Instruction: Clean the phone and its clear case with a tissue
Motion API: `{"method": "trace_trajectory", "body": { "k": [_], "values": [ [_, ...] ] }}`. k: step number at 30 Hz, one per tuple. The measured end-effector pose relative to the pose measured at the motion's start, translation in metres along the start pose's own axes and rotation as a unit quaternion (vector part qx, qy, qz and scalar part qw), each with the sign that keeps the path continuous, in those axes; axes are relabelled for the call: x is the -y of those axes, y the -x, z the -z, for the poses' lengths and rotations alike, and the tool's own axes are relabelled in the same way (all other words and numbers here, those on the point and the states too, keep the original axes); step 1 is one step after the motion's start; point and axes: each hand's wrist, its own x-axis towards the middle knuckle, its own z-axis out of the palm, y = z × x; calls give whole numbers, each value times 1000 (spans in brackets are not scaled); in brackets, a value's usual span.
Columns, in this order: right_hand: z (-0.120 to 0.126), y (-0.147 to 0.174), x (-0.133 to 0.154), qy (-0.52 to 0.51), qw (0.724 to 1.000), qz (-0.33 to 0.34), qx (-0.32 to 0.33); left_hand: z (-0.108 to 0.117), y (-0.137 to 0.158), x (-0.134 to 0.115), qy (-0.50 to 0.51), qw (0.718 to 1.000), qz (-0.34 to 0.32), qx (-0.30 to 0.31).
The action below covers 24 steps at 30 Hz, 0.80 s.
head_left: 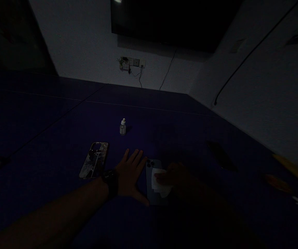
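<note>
blue-grey phone: on blue table, between hands
left hand: spread at phone's edge, grasping nothing
right hand: pinching white wipe against phone
white wipe: could skid phone if pushed unevenly

Wall: dim grey, grainy, palest broad area, beyond the bottle
Screen: near black, one glare spot, above the bottle
Table: murky blue, blackening below and right of the bottle
Bottle: faint shadow just to its right
Right hand: half lost in darkness, below the bottle
Yellow item: blurred, far right of the bottle
</note>
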Motion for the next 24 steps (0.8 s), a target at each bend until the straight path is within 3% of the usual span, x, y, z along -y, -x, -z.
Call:
{"method": "trace_trajectory", "body": {
  "k": [4, 10, 16, 24],
  "values": [
    [1, 3, -5, 1, 999, -34, -8, 0, 0, 1, -2, 1000, -7, -4],
    [0, 0, -8, -2, 1000, -7, 12, 1, 0, 0, 0, 1000, -4, -5],
    [2, -1, 0, 27, 999, -19, -27, 1, 0, 0, 10, 1000, 5, -2],
    [12, -8, 42, 92, 991, 22, 94, 0, -2, 1, 4, 1000, -1, 8]
  ]
}}
